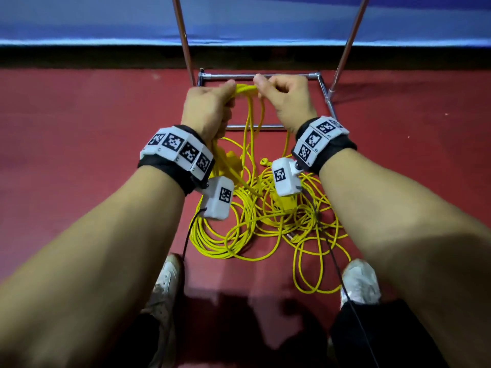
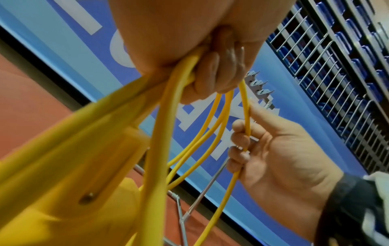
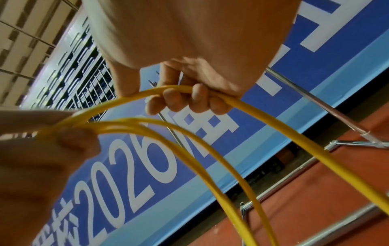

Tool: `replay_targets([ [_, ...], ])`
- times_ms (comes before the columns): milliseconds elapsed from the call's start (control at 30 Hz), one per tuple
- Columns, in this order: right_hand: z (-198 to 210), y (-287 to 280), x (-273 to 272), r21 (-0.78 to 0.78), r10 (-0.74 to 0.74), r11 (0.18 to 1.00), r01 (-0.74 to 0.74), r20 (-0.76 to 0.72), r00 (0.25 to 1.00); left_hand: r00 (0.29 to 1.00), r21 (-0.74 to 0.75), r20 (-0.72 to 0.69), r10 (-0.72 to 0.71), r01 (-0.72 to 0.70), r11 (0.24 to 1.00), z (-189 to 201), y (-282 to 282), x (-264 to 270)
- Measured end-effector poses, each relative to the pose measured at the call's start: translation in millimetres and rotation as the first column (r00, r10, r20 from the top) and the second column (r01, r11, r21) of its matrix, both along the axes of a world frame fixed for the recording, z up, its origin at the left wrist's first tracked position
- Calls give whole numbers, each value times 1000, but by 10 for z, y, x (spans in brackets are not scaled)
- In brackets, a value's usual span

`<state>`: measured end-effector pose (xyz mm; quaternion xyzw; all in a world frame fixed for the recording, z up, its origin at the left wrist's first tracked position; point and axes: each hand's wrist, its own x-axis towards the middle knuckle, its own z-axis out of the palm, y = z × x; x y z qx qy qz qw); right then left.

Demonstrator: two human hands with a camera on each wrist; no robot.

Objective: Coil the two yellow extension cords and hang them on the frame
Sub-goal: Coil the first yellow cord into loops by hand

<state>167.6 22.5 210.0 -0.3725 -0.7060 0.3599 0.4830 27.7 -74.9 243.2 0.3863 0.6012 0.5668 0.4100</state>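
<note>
Several loops of smooth, round yellow cord (image 1: 245, 89) were gathered in the left hand (image 1: 206, 107), whose fingers curled tightly round the bundle. Just beside it, the right hand (image 1: 285, 98) gripped a single strand of the same cord, fingers (image 3: 197, 98) wrapped over it (thumb pressed alongside). From both fists the strands hung in long arcs toward the floor. Below them lay the rest of the extension cords (image 1: 265, 224), a loose tangled heap of thin glossy loops on the matte red floor (image 1: 79, 123), between two white shoes (image 1: 361, 282). Behind the hands stood the frame (image 1: 265, 75) of shiny metal tubing, its rectangular base resting on the floor
</note>
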Motion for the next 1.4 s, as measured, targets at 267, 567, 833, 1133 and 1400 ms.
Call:
replay_targets([
  [267,720,305,-88,-40,-171,985,168,-88,981,991,154,-76,109,-97,983,817,499,190],
  [567,1334,618,42,-11,-180,984,180,-131,975,998,200,-68,-14,28,979,1492,715,335],
  [833,920,723,-64,-69,-107,992,105,-28,994,996,170,-63,60,-49,984,933,833,153],
  [1133,603,810,-197,-284,61,955,-89,-106,992,986,163,12,165,-164,973,924,944,-132],
  [1400,713,985,129,-101,-64,993,60,-36,997,993,-1,-88,-81,81,997,831,839,-183],
])
